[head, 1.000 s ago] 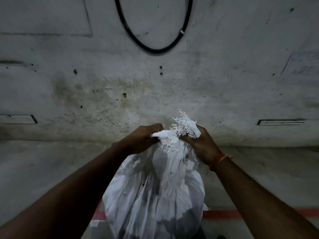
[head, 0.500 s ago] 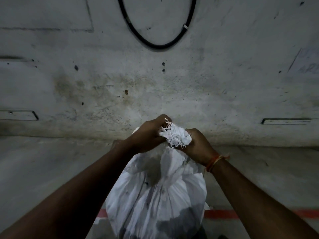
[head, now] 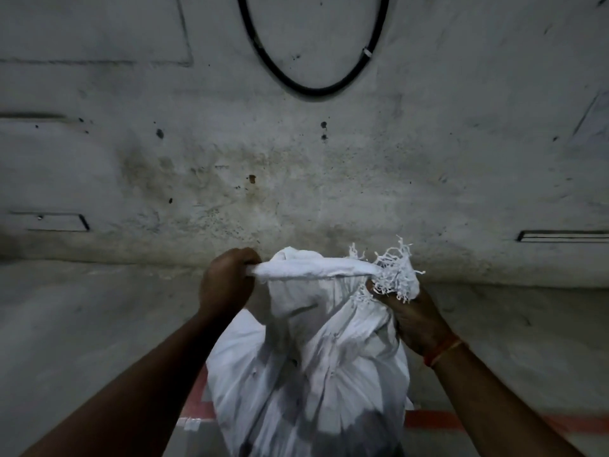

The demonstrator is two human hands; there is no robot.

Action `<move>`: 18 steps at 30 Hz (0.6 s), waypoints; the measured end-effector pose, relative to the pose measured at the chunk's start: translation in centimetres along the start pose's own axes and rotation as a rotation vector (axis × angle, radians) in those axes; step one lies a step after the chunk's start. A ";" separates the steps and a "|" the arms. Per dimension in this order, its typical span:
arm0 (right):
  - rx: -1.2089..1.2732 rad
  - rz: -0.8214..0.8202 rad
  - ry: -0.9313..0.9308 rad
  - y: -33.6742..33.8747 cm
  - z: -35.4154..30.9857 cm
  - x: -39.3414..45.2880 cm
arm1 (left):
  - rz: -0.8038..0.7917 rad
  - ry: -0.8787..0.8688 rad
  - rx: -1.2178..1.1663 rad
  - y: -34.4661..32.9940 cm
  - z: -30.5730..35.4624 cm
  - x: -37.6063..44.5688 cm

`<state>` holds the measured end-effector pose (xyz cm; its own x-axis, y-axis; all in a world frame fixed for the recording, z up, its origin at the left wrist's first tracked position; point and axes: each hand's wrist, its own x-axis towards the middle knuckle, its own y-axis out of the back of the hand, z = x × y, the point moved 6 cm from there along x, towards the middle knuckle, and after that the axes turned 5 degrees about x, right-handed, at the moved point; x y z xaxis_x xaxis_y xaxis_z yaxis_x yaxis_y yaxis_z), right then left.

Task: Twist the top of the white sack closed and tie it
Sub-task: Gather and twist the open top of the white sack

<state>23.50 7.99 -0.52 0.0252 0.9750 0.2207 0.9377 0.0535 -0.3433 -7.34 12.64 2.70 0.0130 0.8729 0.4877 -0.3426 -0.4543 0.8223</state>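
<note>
A full white woven sack stands upright on the floor in front of me, low in the middle of the view. Its top is drawn out sideways into a rolled band stretched between my hands. My left hand is closed around the left end of that band. My right hand grips the right end, where the frayed white edge sticks up above my fingers. An orange thread circles my right wrist.
A stained grey concrete wall rises close behind the sack, with a black cable loop hanging on it. The grey floor carries a red painted line running under the sack.
My hands have pulled apart: before they were bunched together around the frayed top, now the top is stretched into a horizontal band between them, the frayed end on the right.
</note>
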 end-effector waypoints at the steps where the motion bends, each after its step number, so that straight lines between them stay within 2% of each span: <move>1: 0.018 0.002 -0.006 0.2 0.3 -0.1 | 0.021 0.075 -0.014 0.2 -1.0 -0.4; 6: 0.030 -0.026 -0.038 0.3 0.5 -0.5 | -0.088 0.225 -0.039 -2.3 -5.2 -2.2; 8: 0.024 -0.038 -0.059 0.2 0.7 -0.6 | -0.174 0.397 -0.134 -3.5 -6.9 -2.8; 9: 0.015 -0.045 -0.070 0.2 0.8 -0.7 | -0.214 0.540 -0.282 -3.8 -7.6 -3.2; 11: -0.004 -0.066 -0.073 0.2 0.7 -0.8 | -0.360 0.807 -0.822 -4.9 -7.1 -4.1; 12: -0.007 -0.072 -0.070 0.3 0.6 -0.8 | -0.477 0.829 -1.107 -5.2 -5.8 -4.2; 13: -0.014 -0.075 -0.069 0.2 0.4 -0.8 | -0.579 0.749 -1.322 -5.0 -4.2 -3.8; 15: -0.055 -0.102 -0.060 0.1 0.1 -0.9 | -0.674 0.542 -1.487 -4.0 -2.2 -2.1; 18: -0.138 -0.193 -0.068 -0.6 -0.1 -1.3 | -0.588 0.423 -1.661 -3.2 -1.3 -0.6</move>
<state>22.99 6.70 -0.50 -0.1776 0.9622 0.2066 0.9616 0.2143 -0.1716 -7.51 13.81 -0.59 0.3422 0.9386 -0.0445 -0.8651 0.2962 -0.4047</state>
